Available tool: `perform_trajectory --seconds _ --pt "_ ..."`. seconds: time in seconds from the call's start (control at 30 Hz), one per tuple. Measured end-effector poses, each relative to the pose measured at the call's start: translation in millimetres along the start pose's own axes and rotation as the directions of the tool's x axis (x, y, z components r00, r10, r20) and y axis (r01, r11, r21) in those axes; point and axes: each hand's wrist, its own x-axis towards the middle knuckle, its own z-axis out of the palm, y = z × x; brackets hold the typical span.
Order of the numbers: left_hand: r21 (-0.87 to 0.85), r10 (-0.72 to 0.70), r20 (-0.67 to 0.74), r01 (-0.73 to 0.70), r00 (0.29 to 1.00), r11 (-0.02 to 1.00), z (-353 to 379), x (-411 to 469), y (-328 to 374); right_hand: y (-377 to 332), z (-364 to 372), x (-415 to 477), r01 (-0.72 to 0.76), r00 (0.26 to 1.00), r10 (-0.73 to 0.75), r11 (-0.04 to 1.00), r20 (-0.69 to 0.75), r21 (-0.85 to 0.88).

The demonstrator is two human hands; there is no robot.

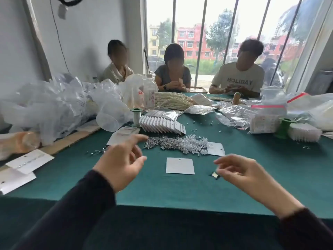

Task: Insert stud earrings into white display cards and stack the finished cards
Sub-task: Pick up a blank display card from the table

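light: daylight from the barred window [225, 42] at the back; we get a bright room.
glare: sky blown out white; plastic bags [54, 105] shine pale.
shadows: soft, faint on the green table [162, 192]; near edge goes dark.
blur: we see left hand [120, 165] and right hand [241, 170] motion-smeared; whole frame soft.
distortion: wide-angle bend; window bars and wall edges lean at the sides.
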Motion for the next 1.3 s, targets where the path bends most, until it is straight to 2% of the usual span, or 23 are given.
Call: perform_trajectory --seconds 0.03,0.1,0.13,0.27,0.33,0.4,0.47,0.57,0.7,0.8,0.93,1.07,1.17,1.3 --pt "0.033 0.023 -0.045 -0.022 0.999 0.999 12 20 -6 9 9 20 0.022 0.997 -0.012 0.99 0.07 -0.139" --pt "0.157 0.046 -0.075 -0.034 0.996 0.987 35 57 -19 18 24 59 0.053 0.968 0.053 0.912 0.247 -0.406" --pt "0.235 0.031 -0.039 -0.021 0.999 0.972 48 72 -25 23 32 75 0.077 0.938 0.109 0.859 0.329 -0.506" --pt "0.411 0.014 0.085 -0.048 0.996 0.911 100 121 -64 53 48 133 0.182 0.865 0.203 0.725 0.459 -0.664" --pt "0.423 0.043 0.11 -0.085 0.993 0.902 123 137 -75 63 52 149 0.159 0.848 0.232 0.744 0.476 -0.648" --pt "0.433 0.053 0.155 -0.116 0.987 0.894 143 147 -84 72 53 155 0.174 0.838 0.213 0.769 0.502 -0.616" --pt "0.404 0.07 0.148 -0.125 0.986 0.906 158 153 -92 80 51 153 0.173 0.862 0.158 0.801 0.481 -0.574" --pt "0.277 0.123 0.049 -0.132 0.991 0.952 166 157 -98 88 46 147 0.088 0.907 0.127 0.876 0.402 -0.474" --pt "0.113 0.106 -0.07 -0.098 0.992 0.989 163 162 -99 89 44 148 -0.018 0.893 0.171 0.938 0.417 -0.346" --pt "0.063 0.067 -0.136 -0.058 0.988 0.996 158 164 -99 93 41 150 -0.152 0.9 0.19 0.98 0.393 -0.125" --pt "0.079 0.104 -0.18 -0.091 0.978 0.993 154 161 -91 96 39 151 -0.304 0.931 0.251 0.936 0.265 0.18" --pt "-0.04 0.157 -0.143 -0.164 0.977 0.986 152 151 -85 99 40 154 -0.39 0.92 0.362 0.805 0.15 0.447" --pt "-0.142 0.141 -0.182 -0.167 0.973 0.976 151 148 -81 97 40 154 -0.404 0.911 0.382 0.76 0.152 0.509" --pt "-0.135 0.176 -0.217 -0.208 0.96 0.969 153 147 -76 96 40 153 -0.383 0.92 0.364 0.758 0.146 0.528"
